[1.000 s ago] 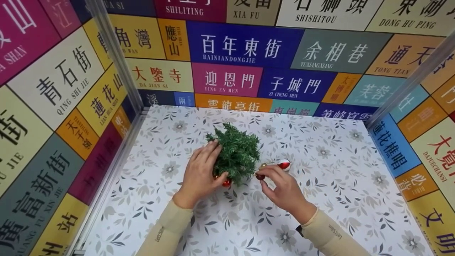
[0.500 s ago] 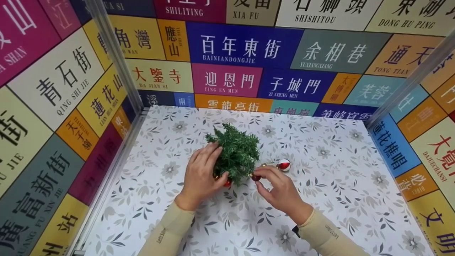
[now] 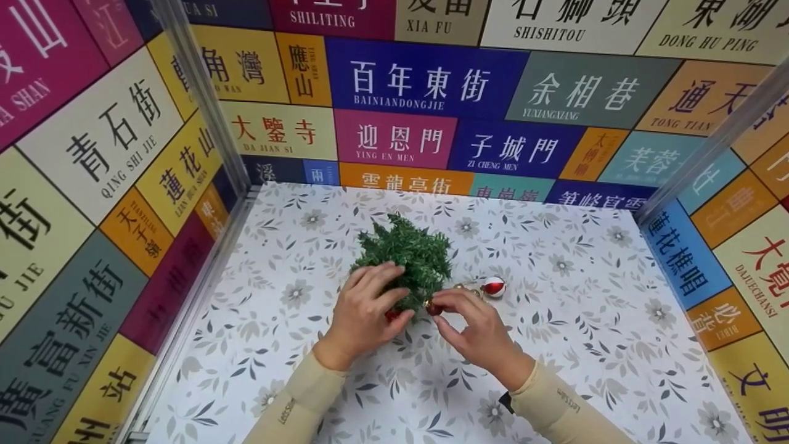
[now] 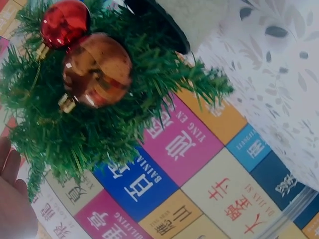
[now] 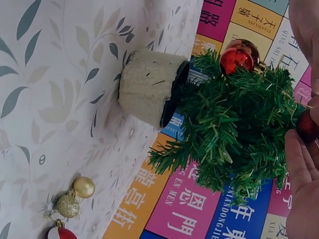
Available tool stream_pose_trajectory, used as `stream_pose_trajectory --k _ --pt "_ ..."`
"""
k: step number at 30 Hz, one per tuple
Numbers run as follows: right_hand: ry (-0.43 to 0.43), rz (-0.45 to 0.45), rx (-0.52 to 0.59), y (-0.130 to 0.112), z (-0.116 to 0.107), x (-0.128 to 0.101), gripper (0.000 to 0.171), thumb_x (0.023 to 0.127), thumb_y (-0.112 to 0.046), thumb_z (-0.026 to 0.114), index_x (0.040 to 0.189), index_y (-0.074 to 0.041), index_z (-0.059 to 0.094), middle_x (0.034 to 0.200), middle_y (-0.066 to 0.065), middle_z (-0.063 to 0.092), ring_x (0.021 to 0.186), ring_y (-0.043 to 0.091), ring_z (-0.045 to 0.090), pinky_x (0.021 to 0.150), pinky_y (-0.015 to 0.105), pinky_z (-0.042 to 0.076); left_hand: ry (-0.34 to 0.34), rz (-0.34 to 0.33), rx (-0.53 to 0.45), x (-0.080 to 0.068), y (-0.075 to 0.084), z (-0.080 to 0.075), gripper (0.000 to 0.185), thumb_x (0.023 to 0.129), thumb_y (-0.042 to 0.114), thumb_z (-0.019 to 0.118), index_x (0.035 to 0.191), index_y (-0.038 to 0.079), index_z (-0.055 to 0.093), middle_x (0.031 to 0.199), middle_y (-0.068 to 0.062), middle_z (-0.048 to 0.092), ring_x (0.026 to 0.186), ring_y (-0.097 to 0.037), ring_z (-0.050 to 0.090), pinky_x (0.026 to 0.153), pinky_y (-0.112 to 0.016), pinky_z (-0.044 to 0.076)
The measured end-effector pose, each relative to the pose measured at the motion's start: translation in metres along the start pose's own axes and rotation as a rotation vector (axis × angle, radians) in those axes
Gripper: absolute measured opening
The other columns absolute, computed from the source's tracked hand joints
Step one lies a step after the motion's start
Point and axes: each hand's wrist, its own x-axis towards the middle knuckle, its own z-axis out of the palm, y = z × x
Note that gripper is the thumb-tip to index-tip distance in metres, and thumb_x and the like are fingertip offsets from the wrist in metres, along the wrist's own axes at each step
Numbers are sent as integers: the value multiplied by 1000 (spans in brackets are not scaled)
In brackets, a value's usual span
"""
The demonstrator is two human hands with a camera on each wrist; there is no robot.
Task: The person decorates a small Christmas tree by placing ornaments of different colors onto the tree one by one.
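Against the miniature Christmas tree, the left hand grips its branches; the right hand pinches a dark red bauble.

floral tabletop | sign-covered walls | red-white bauble beside gold baubles

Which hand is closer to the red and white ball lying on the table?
Right. The right hand is just beside the red and white ball, pinching a dark red bauble at the little tree. The left hand is across the tree, holding its branches.
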Motion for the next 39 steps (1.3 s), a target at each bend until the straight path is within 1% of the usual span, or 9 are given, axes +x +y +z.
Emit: stream_pose_trajectory --k 6,11,16,21,24,28,34,36,39 --pt "9 12 60 -7 3 3 39 85 2 75 121 -8 66 122 3 62 103 17 65 80 29 57 -12 -32 -48 -1 6 4 31 80 41 81 93 13 78 129 -9 63 126 -29 54 105 -48 39" --pt "4 24 58 -10 5 3 40 85 1 76 121 -10 65 124 2 62 103 17 65 79 29 57 -29 -39 -28 -2 10 4 26 85 41 77 90 16 79 126 -6 65 126 -27 54 107 -48 37" --pt "-13 34 50 -10 6 2 38 85 -2 76 121 -10 66 124 1 62 103 16 65 74 35 59 -10 -21 -32 0 11 6 14 85 30 75 82 17 79 119 -4 68 121 -26 57 105 -47 39" --pt "-18 38 53 -9 7 1 38 86 -2 75 121 -10 65 123 1 63 103 16 65 75 34 58 4 -25 -39 0 11 6 6 82 20 76 76 18 77 114 -4 70 116 -26 60 103 -48 41" --pt "-9 50 46 -6 8 0 37 86 -2 74 121 -9 66 122 0 63 102 16 65 78 31 57 15 -43 -40 0 10 4 6 81 19 75 75 17 75 113 -4 70 114 -27 61 102 -48 41" --pt "-5 85 18 -2 11 -6 35 87 -3 71 121 -7 65 118 -3 62 97 12 64 77 30 57 22 -54 -46 0 8 0 9 84 18 69 77 16 74 113 -5 69 113 -28 60 103 -47 40" --pt "-53 120 5 0 21 -15 34 88 -2 67 121 -11 64 112 -6 63 93 10 62 72 37 57 17 -46 -37 0 8 -3 10 84 18 65 78 16 73 113 -5 69 113 -27 60 101 -48 41" --pt "-65 134 13 0 24 -17 35 88 -2 66 121 -13 64 111 -6 63 93 10 61 73 36 56 10 -44 -34 1 9 -2 9 83 18 66 77 16 72 113 -5 69 113 -27 60 101 -49 41" --pt "-80 164 30 0 28 -18 35 88 -2 65 120 -15 64 110 -7 62 93 8 61 76 32 55 -9 -44 -33 2 10 -2 10 83 18 66 75 15 71 113 -5 69 113 -26 60 102 -48 40"
